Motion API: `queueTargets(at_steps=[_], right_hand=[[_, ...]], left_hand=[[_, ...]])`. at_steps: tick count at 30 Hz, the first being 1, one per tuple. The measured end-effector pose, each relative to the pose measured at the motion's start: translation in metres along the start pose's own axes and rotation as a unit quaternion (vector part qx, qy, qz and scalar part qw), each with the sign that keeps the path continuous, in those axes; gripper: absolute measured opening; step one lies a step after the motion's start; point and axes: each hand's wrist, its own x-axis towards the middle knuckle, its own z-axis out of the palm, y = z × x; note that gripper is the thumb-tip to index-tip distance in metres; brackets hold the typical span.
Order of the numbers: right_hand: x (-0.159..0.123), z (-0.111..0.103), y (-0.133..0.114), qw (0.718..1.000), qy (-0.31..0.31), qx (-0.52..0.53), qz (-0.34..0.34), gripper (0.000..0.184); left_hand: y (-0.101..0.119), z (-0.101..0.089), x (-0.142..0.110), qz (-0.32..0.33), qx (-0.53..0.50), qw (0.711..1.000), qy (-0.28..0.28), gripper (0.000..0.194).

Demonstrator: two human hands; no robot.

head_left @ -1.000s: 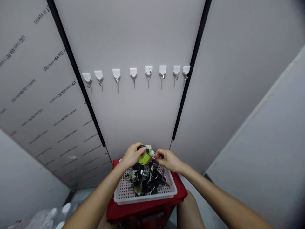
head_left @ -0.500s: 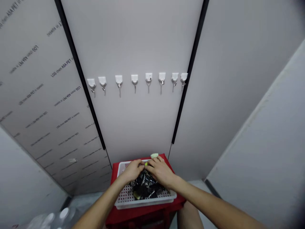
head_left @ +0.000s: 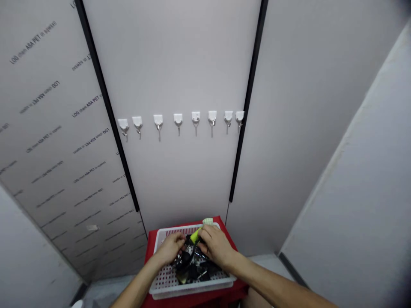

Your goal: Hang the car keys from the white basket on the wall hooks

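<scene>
A white perforated plastic basket (head_left: pixel 160 292) holds a jumbled pile of black and metallic pieces (head_left: pixel 194 271), which look like keys and fobs. My right hand (head_left: pixel 216 244) curls over the pile from the right, its fingers closed on a bright yellow-green tag (head_left: pixel 195 236). A pale green, ribbed piece (head_left: pixel 208 221) shows just beyond those fingers. At the left side of the pile is my left hand (head_left: pixel 170 248), its fingers pinched together. What they grip among the dark pieces is too small to make out.
The basket rests on a red fabric surface (head_left: pixel 152 244). On the grey wall panel ahead, several white adhesive hooks (head_left: pixel 178 119) form a row between two black strips (head_left: pixel 245 124). A white bottle cap (head_left: pixel 77 304) shows at the lower left.
Both hands have come down from the raised yellow-green tag into the pile. My left hand has moved left, away from the tag, while the right stays at it. The view has tilted upward.
</scene>
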Motion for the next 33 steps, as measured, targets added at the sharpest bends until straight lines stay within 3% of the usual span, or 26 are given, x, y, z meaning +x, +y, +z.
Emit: queueTargets(at_steps=[2, 5, 7, 9, 13, 16, 18, 22, 24, 30, 33], right_hand=[[0.002, -0.001, 0.003, 1.000, -0.016, 0.002, 0.003, 0.019], [0.006, -0.002, 0.006, 0.997, -0.059, 0.023, -0.050, 0.013], [0.009, -0.004, 0.006, 0.993, -0.056, 0.093, -0.054, 0.011], [0.014, -0.014, 0.005, 0.975, -0.017, 0.220, -0.001, 0.013], [0.030, -0.054, 0.004, 0.869, 0.088, 0.467, 0.137, 0.015], [0.041, -0.085, 0.007, 0.810, 0.140, 0.546, 0.159, 0.015], [0.044, -0.100, 0.011, 0.790, 0.156, 0.572, 0.159, 0.016], [0.042, -0.125, 0.024, 0.776, 0.178, 0.584, 0.159, 0.016], [0.043, -0.137, 0.033, 0.772, 0.203, 0.580, 0.159, 0.016], [0.064, -0.170, 0.063, 0.755, 0.334, 0.533, 0.185, 0.018], [0.076, -0.185, 0.078, 0.730, 0.397, 0.522, 0.191, 0.022]], left_hand=[[0.001, 0.002, -0.001, -0.001, -0.015, 1.000, -0.002, 0.011], [-0.001, 0.005, -0.001, -0.005, -0.027, 1.000, -0.007, 0.010], [0.000, 0.006, -0.002, -0.001, -0.022, 1.000, -0.006, 0.010], [0.008, 0.005, -0.003, 0.029, -0.017, 0.999, 0.011, 0.011], [0.059, 0.003, -0.007, 0.170, -0.041, 0.982, 0.076, 0.028], [0.107, 0.005, -0.007, 0.275, -0.065, 0.957, 0.059, 0.034], [0.131, 0.007, -0.004, 0.292, -0.116, 0.949, 0.016, 0.031], [0.160, 0.010, 0.002, 0.240, -0.243, 0.937, -0.074, 0.036], [0.172, 0.011, 0.006, 0.226, -0.255, 0.936, -0.088, 0.037], [0.221, 0.021, 0.023, 0.242, -0.131, 0.960, 0.045, 0.013], [0.243, 0.025, 0.032, 0.284, 0.021, 0.947, 0.151, 0.012]])
